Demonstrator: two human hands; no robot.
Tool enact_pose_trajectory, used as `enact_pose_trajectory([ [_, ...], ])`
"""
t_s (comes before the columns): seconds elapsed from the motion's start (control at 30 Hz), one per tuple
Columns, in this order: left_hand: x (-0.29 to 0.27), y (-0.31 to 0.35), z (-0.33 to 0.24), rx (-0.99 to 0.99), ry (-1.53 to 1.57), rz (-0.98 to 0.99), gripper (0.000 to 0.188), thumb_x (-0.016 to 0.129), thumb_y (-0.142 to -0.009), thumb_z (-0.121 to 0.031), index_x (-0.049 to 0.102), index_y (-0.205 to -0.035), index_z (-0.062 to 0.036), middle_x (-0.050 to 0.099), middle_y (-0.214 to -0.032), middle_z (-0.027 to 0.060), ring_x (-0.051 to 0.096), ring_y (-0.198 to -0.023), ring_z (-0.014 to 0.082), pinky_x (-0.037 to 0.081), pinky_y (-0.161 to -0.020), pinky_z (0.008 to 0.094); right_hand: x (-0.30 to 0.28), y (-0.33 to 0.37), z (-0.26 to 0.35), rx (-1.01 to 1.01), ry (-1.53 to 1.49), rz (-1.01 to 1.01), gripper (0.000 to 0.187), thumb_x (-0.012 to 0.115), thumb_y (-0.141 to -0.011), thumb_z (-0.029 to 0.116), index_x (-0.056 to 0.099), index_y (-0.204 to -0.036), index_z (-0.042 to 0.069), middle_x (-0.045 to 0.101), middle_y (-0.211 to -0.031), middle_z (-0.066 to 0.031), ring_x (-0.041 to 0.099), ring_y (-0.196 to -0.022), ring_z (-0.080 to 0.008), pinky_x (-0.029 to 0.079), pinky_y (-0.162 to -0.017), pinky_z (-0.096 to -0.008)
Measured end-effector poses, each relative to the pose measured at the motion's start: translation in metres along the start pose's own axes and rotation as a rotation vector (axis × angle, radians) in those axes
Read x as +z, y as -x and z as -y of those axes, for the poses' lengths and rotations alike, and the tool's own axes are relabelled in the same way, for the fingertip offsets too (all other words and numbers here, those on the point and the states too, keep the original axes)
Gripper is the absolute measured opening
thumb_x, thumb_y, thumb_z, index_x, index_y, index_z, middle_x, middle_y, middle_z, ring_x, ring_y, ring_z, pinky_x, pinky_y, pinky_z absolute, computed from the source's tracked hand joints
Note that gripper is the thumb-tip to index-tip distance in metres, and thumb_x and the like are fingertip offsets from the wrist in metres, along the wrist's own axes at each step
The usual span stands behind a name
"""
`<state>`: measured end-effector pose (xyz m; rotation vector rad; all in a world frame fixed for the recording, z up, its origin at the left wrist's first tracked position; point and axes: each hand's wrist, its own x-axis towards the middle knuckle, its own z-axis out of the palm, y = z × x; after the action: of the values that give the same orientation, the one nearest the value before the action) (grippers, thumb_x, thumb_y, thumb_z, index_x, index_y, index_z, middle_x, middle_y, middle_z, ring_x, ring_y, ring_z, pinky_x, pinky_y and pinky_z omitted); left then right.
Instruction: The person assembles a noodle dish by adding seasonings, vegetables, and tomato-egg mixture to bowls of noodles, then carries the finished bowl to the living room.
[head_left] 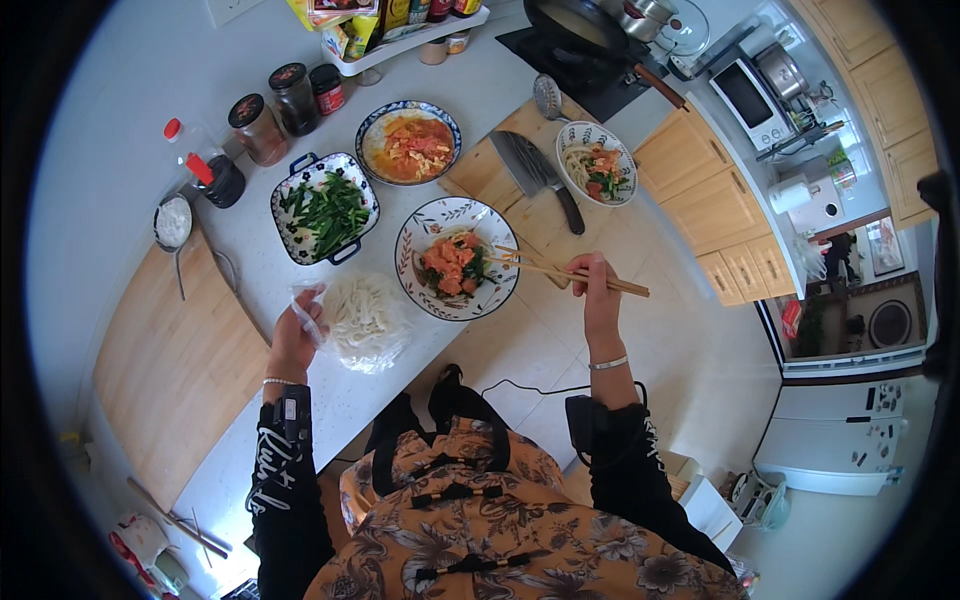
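My right hand (597, 296) grips a pair of wooden chopsticks (560, 270) whose tips reach the rim of a patterned bowl (420, 232) holding noodles, tomato pieces and greens. My left hand (293, 340) pinches the edge of a clear plastic bag of white noodles (365, 318) lying on the white counter just left of that bowl.
Behind stand a handled dish of green vegetables (327, 208), a bowl of tomato and egg (410, 144), and a second noodle bowl (597, 163) on a wooden board with a cleaver (530, 168). Jars (258, 128), a small rice pan (172, 222), a large cutting board (175, 360) and a wok (575, 25) surround them.
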<state>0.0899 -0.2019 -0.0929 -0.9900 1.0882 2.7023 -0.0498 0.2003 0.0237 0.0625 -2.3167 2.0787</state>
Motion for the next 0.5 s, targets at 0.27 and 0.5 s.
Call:
enact_pose_trajectory([
  [0.27, -0.007, 0.002, -0.001, 0.015, 0.024, -0.011, 0.029, 0.044, -0.093, -0.022, 0.058, -0.113, -0.0057, 0.048, -0.070, -0.0031, 0.047, -0.060, 0.0106, 0.043, -0.055, 0.0277, 0.047, 0.032, 0.010, 0.095, -0.221, 0.154, 0.045, 0.035, -0.098, 0.039, 0.055, -0.079, 0.003, 0.047, -0.064, -0.0007, 0.039, -0.055, -0.0080, 0.033, -0.051, -0.0224],
  [0.5, -0.008, 0.004, -0.002, -0.001, 0.028, -0.027, 0.032, 0.041, -0.095, -0.023, 0.056, -0.116, -0.0043, 0.053, -0.073, -0.0016, 0.052, -0.064, 0.0119, 0.049, -0.060, 0.0319, 0.128, 0.069, -0.009, 0.234, -0.095, 0.483, 0.036, 0.042, -0.097, 0.030, 0.059, -0.076, 0.006, 0.050, -0.064, 0.0022, 0.041, -0.058, -0.0039, 0.033, -0.053, -0.0192],
])
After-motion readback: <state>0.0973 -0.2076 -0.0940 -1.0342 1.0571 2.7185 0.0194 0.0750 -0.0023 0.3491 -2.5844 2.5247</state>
